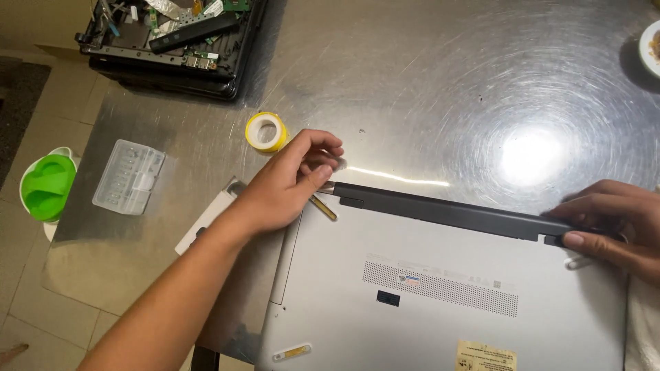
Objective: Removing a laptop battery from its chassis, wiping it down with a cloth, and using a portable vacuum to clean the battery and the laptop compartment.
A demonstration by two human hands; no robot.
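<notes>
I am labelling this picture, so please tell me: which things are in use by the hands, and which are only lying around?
In use: left hand, right hand, black battery bar, silver laptop.

Lying about: yellow tape roll, clear plastic case, opened black laptop, green container, steel table.

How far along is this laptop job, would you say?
Done, by the look of it: the silver laptop lies bottom-up on the metal table, with a stripped laptop chassis set aside at the far corner. In hand: the left hand and right hand grip the two ends of the long black battery bar at the hinge edge. Left: whether that bar is seated or loose cannot be told.
</notes>
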